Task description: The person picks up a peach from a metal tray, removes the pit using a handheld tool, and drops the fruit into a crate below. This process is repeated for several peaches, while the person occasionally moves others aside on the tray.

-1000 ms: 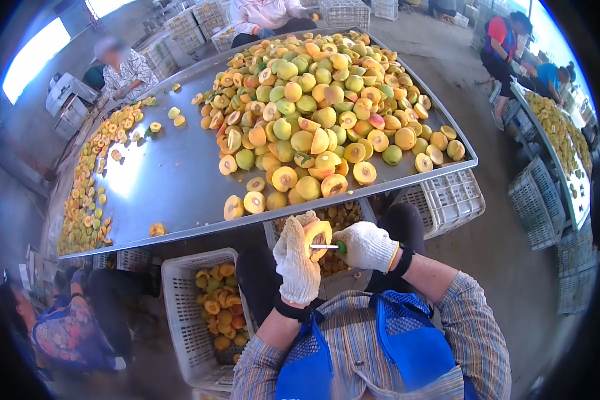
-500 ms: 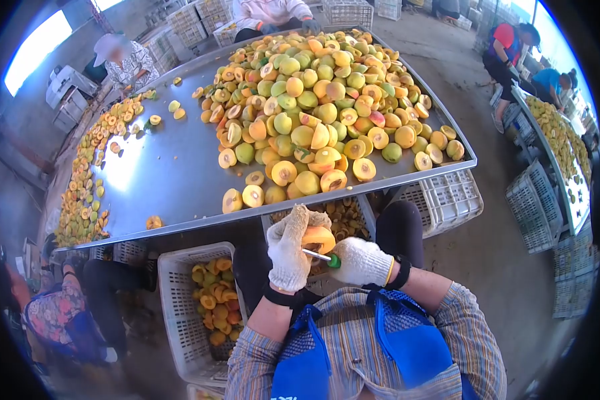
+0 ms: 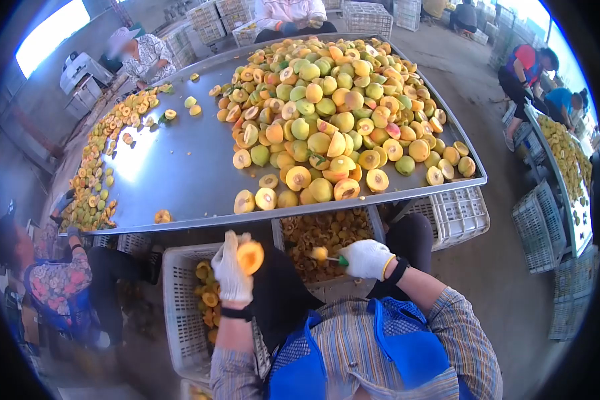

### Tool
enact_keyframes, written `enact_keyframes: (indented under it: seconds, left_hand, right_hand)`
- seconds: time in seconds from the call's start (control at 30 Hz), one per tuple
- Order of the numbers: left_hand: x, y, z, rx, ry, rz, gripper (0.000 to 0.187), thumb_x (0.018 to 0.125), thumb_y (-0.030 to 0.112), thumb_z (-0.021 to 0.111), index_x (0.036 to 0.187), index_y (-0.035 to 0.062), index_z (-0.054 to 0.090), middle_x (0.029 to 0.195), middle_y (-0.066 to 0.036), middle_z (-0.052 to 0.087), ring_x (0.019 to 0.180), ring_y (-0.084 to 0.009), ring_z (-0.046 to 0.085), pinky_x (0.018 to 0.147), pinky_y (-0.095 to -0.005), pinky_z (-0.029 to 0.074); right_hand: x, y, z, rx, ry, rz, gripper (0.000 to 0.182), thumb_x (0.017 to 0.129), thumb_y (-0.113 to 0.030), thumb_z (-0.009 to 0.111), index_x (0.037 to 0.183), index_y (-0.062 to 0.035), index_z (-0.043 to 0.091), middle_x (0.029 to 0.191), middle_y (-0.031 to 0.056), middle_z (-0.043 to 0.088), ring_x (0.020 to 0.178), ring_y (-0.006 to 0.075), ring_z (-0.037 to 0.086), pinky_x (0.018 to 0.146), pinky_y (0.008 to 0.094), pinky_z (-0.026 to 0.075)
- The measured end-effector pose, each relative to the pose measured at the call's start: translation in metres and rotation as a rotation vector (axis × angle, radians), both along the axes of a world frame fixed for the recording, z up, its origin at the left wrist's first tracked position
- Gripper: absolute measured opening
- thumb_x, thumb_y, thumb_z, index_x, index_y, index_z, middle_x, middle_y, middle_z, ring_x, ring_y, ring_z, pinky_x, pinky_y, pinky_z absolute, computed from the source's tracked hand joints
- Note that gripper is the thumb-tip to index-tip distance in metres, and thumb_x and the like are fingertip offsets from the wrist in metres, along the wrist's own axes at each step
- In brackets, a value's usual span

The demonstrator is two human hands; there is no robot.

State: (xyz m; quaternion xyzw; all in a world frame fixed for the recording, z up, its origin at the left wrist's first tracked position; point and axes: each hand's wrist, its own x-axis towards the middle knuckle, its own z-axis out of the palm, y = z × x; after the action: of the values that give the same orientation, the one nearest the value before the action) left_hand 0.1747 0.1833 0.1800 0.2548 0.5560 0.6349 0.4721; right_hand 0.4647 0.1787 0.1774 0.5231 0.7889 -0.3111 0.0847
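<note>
My left hand (image 3: 233,270), in a white knit glove, grips a cut fruit half (image 3: 250,257) with an orange hollow facing up, above the near edge of a white crate (image 3: 173,313). My right hand (image 3: 368,260), also gloved, is closed round the green handle of a small tool (image 3: 342,261). At the tool's tip sits a small yellowish-brown piece (image 3: 320,253), over a crate of brown and orange scraps (image 3: 327,230). Beyond my hands, a metal table (image 3: 200,180) bears a big heap of halved and whole-looking fruit (image 3: 327,120).
Orange fruit pieces (image 3: 210,297) lie in the white crate. Another white crate (image 3: 460,217) stands under the table's right end. A co-worker (image 3: 60,280) sits at the left; others are across the table (image 3: 290,13) and at a second table (image 3: 560,153).
My hands have moved apart. My left hand has gone left with the fruit half, and the tool has come out of the fruit with a small piece at its tip.
</note>
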Motion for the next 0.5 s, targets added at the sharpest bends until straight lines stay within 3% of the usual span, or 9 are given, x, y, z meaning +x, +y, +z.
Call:
enact_keyframes:
  seconds: [0.03, 0.1, 0.17, 0.23, 0.3, 0.4, 0.47, 0.5]
  left_hand:
    - [-0.031, -0.003, -0.011, -0.177, 0.383, -0.103, 0.038, 0.095, 0.036, 0.065, 0.095, -0.0011, 0.072, 0.09, -0.013, 0.072, 0.085, -0.0249, 0.07, 0.077, -0.0323, 0.055]
    - [-0.046, -0.013, -0.003, -0.208, 1.531, -0.015, 0.022, 0.079, 0.024, 0.074, 0.098, 0.0112, 0.074, 0.1, -0.017, 0.07, 0.089, -0.0377, 0.066, 0.082, -0.0464, 0.053]
    - [-0.032, 0.006, -0.001, 0.063, 1.556, 0.06, 0.022, 0.08, 0.024, 0.074, 0.097, 0.0105, 0.072, 0.101, -0.014, 0.068, 0.093, -0.0369, 0.064, 0.082, -0.0474, 0.053]
    - [0.001, 0.043, 0.006, 0.274, 1.61, -0.018, 0.028, 0.078, 0.023, 0.075, 0.103, 0.0116, 0.068, 0.103, -0.013, 0.067, 0.098, -0.0355, 0.062, 0.083, -0.047, 0.052]
    - [0.041, 0.084, 0.018, 0.403, 1.64, -0.173, 0.036, 0.077, 0.021, 0.076, 0.111, 0.011, 0.066, 0.111, -0.014, 0.066, 0.1, -0.0358, 0.063, 0.085, -0.0457, 0.052]
    - [0.086, 0.144, 0.01, 0.321, 1.674, -0.338, 0.044, 0.075, 0.021, 0.076, 0.117, 0.014, 0.064, 0.117, -0.014, 0.062, 0.102, -0.0353, 0.061, 0.083, -0.0468, 0.053]
    - [0.102, 0.167, 0.002, 0.168, 1.98, -0.504, 0.047, 0.074, 0.024, 0.076, 0.118, 0.0166, 0.062, 0.117, -0.014, 0.059, 0.103, -0.0348, 0.06, 0.08, -0.0473, 0.053]
    - [0.104, 0.173, -0.004, 0.172, 1.978, -0.506, 0.047, 0.074, 0.024, 0.076, 0.118, 0.0166, 0.062, 0.117, -0.014, 0.059, 0.103, -0.0348, 0.06, 0.08, -0.0473, 0.053]
  right_hand:
    - [0.012, -0.001, -0.033, 0.195, -0.135, 0.093, 0.024, 0.083, -0.027, 0.059, 0.095, -0.0094, 0.071, 0.079, 0.0162, 0.07, 0.077, 0.034, 0.07, 0.07, 0.0456, 0.055]
    - [0.009, 0.001, -0.03, 0.139, -0.051, 0.013, 0.023, 0.083, -0.026, 0.06, 0.095, -0.0103, 0.072, 0.083, 0.0162, 0.071, 0.081, 0.0345, 0.07, 0.072, 0.0455, 0.055]
    - [0.01, 0.001, -0.036, 0.073, 0.027, -0.063, 0.023, 0.084, -0.026, 0.06, 0.095, -0.0112, 0.074, 0.088, 0.0163, 0.072, 0.086, 0.035, 0.07, 0.075, 0.0454, 0.056]
    - [0.013, 0.007, -0.051, 0.049, -0.068, 0.044, 0.023, 0.083, -0.025, 0.06, 0.097, -0.0106, 0.072, 0.087, 0.0167, 0.072, 0.085, 0.0343, 0.07, 0.075, 0.0459, 0.056]
    - [0.013, 0.005, -0.05, 0.112, 0.06, 0.006, 0.022, 0.083, -0.025, 0.061, 0.095, -0.0096, 0.07, 0.082, 0.0163, 0.071, 0.081, 0.0347, 0.07, 0.072, 0.0462, 0.055]
    - [0.013, 0.003, -0.042, 0.208, 0.128, 0.001, 0.019, 0.085, -0.028, 0.06, 0.088, -0.0103, 0.067, 0.075, 0.0142, 0.069, 0.073, 0.0357, 0.069, 0.065, 0.0477, 0.055]
    - [0.012, -0.001, -0.036, 0.187, 0.095, -0.013, 0.019, 0.086, -0.027, 0.06, 0.089, -0.0102, 0.067, 0.075, 0.0143, 0.069, 0.072, 0.0359, 0.069, 0.065, 0.0483, 0.055]
    - [0.011, -0.001, -0.031, 0.163, 0.064, -0.017, 0.018, 0.086, -0.027, 0.059, 0.089, -0.0102, 0.067, 0.074, 0.0144, 0.069, 0.072, 0.0361, 0.069, 0.065, 0.0489, 0.055]
